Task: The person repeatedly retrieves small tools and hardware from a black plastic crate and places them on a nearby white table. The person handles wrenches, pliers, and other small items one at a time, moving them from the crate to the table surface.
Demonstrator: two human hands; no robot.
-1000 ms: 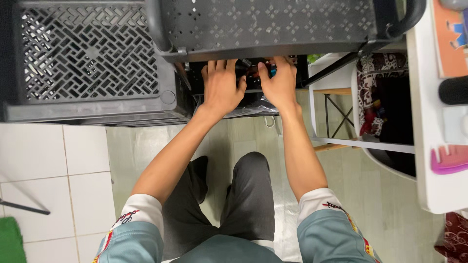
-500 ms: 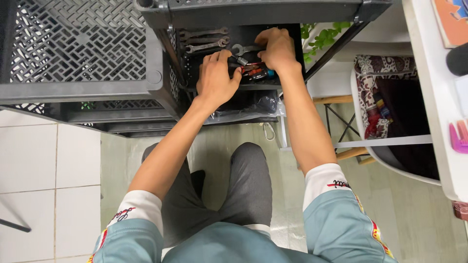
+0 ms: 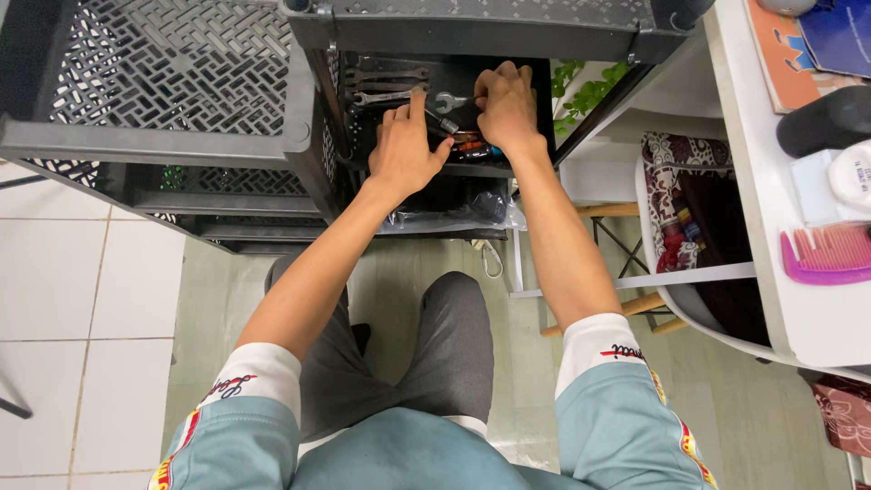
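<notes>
Both my hands are down inside the tool shelf (image 3: 435,163) of the black cart (image 3: 299,136). My right hand (image 3: 506,107) is pinched down around the ring end of a spanner (image 3: 446,102); fingers curled tight, though I can't see for sure how much of it they've actually got. My left hand (image 3: 402,150) is just beside it, index finger stretched forward, thumb out to the side, loosely closed; looks like it's touching a small metal bit (image 3: 447,124) between the two hands, but I can't tell if it's gripping it.

The bit that matters: the spanner lies left-to-right across the shelf, long axis pointing from my right fingers toward the left wall. Two more wrenches (image 3: 386,86) lie parallel behind it, further back. So the right hand has the head end and the left is nearer the shank.

Just below my right wrist there's a bunch of red and orange handles (image 3: 467,145), screwdrivers probably. Lower shelf has a clear plastic bag (image 3: 445,213) with dark stuff in it.

Off to the right: white table (image 3: 771,272) with a magenta comb (image 3: 826,254), a white round tub (image 3: 853,177), a black roll (image 3: 826,118) and an orange flat package (image 3: 771,54) at the top edge.
</notes>
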